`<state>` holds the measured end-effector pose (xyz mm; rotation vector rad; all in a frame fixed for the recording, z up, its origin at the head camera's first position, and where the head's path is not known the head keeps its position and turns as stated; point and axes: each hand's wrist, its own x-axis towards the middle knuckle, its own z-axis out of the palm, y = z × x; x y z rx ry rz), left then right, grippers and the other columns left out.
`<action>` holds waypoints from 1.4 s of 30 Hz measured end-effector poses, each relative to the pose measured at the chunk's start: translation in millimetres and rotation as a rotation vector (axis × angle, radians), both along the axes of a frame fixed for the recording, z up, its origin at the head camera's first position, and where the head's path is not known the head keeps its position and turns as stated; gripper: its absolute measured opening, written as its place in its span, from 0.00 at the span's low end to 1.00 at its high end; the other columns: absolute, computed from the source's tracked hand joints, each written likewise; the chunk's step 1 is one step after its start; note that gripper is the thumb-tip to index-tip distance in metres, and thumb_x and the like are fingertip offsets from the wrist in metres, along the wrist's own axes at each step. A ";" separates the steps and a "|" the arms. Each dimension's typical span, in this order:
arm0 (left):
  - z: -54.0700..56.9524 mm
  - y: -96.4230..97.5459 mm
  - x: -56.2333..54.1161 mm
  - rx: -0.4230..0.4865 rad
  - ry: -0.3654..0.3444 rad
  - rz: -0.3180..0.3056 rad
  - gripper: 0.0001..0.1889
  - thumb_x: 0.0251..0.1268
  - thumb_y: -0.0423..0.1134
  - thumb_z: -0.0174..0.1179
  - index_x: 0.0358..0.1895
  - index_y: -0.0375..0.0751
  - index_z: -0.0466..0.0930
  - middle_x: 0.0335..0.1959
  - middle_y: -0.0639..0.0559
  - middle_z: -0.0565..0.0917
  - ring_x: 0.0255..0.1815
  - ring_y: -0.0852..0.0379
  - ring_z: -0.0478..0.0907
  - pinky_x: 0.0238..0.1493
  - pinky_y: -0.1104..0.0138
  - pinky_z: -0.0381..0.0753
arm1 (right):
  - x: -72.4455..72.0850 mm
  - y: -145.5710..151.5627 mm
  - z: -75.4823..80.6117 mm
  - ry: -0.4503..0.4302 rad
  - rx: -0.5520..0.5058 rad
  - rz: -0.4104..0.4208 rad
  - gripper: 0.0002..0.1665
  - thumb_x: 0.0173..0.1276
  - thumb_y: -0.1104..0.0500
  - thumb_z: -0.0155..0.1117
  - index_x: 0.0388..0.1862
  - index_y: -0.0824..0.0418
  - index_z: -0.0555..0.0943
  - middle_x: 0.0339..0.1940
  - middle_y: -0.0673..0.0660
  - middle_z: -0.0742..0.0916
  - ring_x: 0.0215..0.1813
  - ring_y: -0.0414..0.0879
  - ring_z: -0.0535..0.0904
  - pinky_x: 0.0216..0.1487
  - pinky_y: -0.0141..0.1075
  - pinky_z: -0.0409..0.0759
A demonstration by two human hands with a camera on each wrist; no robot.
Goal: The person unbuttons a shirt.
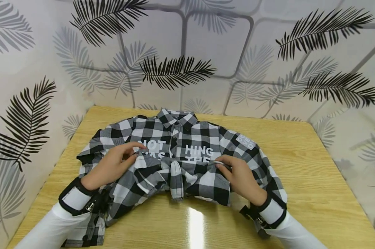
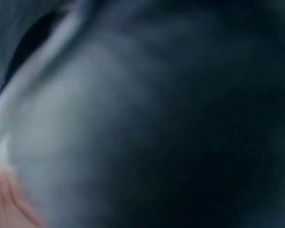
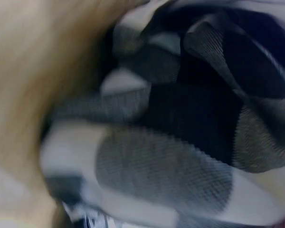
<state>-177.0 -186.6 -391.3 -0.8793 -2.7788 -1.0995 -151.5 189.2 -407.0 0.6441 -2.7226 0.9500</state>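
A black, white and grey checked shirt (image 1: 203, 133) lies front up, collar at the far side, its lower part gathered upward and a strip of cloth hanging at the middle. White letters run across its chest, partly covered by the folds. My left hand (image 1: 114, 164) holds the gathered cloth at the left, thumb at the fold and index finger over the lettering. On the other side, my right hand (image 1: 241, 176) pinches the fabric edge between thumb and fingers. Blurred dark cloth (image 2: 109, 114) fills the left wrist view; checked folds (image 3: 166, 161) fill much of the right wrist view.
The shirt lies on a wood-grain table (image 1: 309, 180). Its left sleeve-side cloth (image 1: 94, 228) reaches the near edge, and the right sleeve (image 1: 269, 173) runs under my right forearm. A wall covering with leaf prints (image 1: 178, 72) stands behind the table.
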 end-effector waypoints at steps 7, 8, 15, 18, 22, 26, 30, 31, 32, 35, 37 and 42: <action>-10.8 -0.8 0.5 -0.164 0.169 -0.125 0.33 0.51 0.19 0.49 0.60 0.53 0.66 0.59 0.47 0.62 0.58 0.49 0.60 0.43 0.58 0.66 | 0.3 -0.5 0.0 0.262 0.062 0.113 0.20 0.63 0.66 0.54 0.54 0.56 0.74 0.52 0.52 0.76 0.55 0.48 0.68 0.54 0.42 0.64; -9.1 0.6 2.5 -0.161 0.153 -0.172 0.33 0.50 0.19 0.47 0.58 0.55 0.69 0.61 0.48 0.60 0.60 0.50 0.58 0.45 0.58 0.65 | 3.9 -1.0 1.0 0.266 0.068 0.186 0.20 0.63 0.63 0.55 0.54 0.55 0.73 0.54 0.52 0.75 0.57 0.48 0.67 0.56 0.43 0.62; -5.6 9.3 21.6 -0.243 -0.024 -0.262 0.17 0.62 0.50 0.51 0.55 0.63 0.72 0.61 0.58 0.61 0.60 0.57 0.59 0.52 0.57 0.66 | 30.3 -10.8 -3.7 0.095 0.434 0.464 0.46 0.40 0.25 0.59 0.58 0.46 0.70 0.63 0.48 0.66 0.64 0.45 0.57 0.60 0.44 0.57; -7.9 13.3 30.1 -0.312 -0.116 -0.267 0.32 0.48 0.67 0.53 0.60 0.65 0.66 0.63 0.60 0.58 0.62 0.56 0.57 0.55 0.55 0.63 | 33.6 -13.9 -12.5 0.059 0.546 0.469 0.42 0.42 0.31 0.65 0.55 0.48 0.72 0.61 0.49 0.69 0.62 0.46 0.61 0.58 0.43 0.59; -11.7 17.1 37.3 -0.343 -0.249 -0.307 0.47 0.34 0.69 0.62 0.64 0.65 0.56 0.64 0.59 0.55 0.62 0.56 0.56 0.55 0.55 0.64 | 34.9 -16.0 -19.4 0.054 0.533 0.452 0.24 0.45 0.46 0.71 0.42 0.51 0.78 0.50 0.47 0.76 0.51 0.42 0.71 0.50 0.38 0.67; -12.1 11.6 39.1 -0.307 -0.258 -0.352 0.39 0.47 0.61 0.61 0.64 0.55 0.58 0.60 0.58 0.60 0.59 0.58 0.60 0.52 0.59 0.68 | 31.3 -13.0 -12.6 0.024 0.328 0.448 0.08 0.53 0.55 0.68 0.33 0.51 0.79 0.40 0.44 0.79 0.41 0.37 0.74 0.43 0.33 0.71; -6.7 -1.8 28.2 -0.083 -0.231 -0.325 0.20 0.63 0.50 0.51 0.53 0.43 0.71 0.43 0.56 0.72 0.42 0.60 0.72 0.41 0.65 0.74 | 18.7 -4.0 -0.9 -0.100 -0.057 0.463 0.09 0.65 0.60 0.55 0.24 0.50 0.74 0.23 0.43 0.74 0.25 0.35 0.70 0.28 0.30 0.70; -5.2 -4.6 22.9 -0.009 -0.229 -0.304 0.15 0.65 0.47 0.51 0.49 0.43 0.73 0.38 0.55 0.74 0.37 0.60 0.73 0.36 0.65 0.74 | 13.8 -1.3 0.7 -0.135 -0.139 0.449 0.12 0.67 0.61 0.52 0.22 0.50 0.72 0.19 0.44 0.71 0.22 0.36 0.67 0.25 0.30 0.68; -4.3 -6.7 17.4 0.045 -0.211 -0.255 0.11 0.64 0.44 0.52 0.45 0.45 0.74 0.34 0.56 0.74 0.32 0.60 0.72 0.33 0.66 0.74 | 8.1 1.0 0.8 -0.161 -0.209 0.420 0.15 0.68 0.61 0.50 0.20 0.51 0.69 0.16 0.46 0.67 0.19 0.37 0.64 0.22 0.30 0.65; -5.8 -7.0 1.6 0.082 -0.070 -0.073 0.05 0.59 0.36 0.58 0.36 0.48 0.72 0.25 0.53 0.69 0.23 0.58 0.66 0.24 0.67 0.67 | -9.6 5.9 -5.7 -0.190 -0.255 0.256 0.16 0.70 0.59 0.47 0.19 0.56 0.68 0.14 0.51 0.65 0.16 0.41 0.62 0.20 0.32 0.63; -7.7 -3.2 -3.1 0.018 0.013 0.043 0.11 0.55 0.34 0.61 0.38 0.50 0.71 0.26 0.54 0.68 0.25 0.59 0.64 0.25 0.67 0.65 | -17.8 8.4 -13.9 -0.185 -0.200 0.119 0.10 0.70 0.59 0.48 0.29 0.59 0.73 0.19 0.52 0.73 0.22 0.40 0.69 0.25 0.31 0.69; -6.9 13.9 1.5 0.000 0.042 -0.010 0.09 0.58 0.38 0.59 0.41 0.50 0.71 0.22 0.56 0.67 0.20 0.61 0.64 0.22 0.68 0.65 | -23.2 10.2 -26.0 -0.133 -0.125 -0.059 0.18 0.70 0.56 0.47 0.58 0.53 0.68 0.46 0.55 0.79 0.43 0.43 0.75 0.39 0.39 0.74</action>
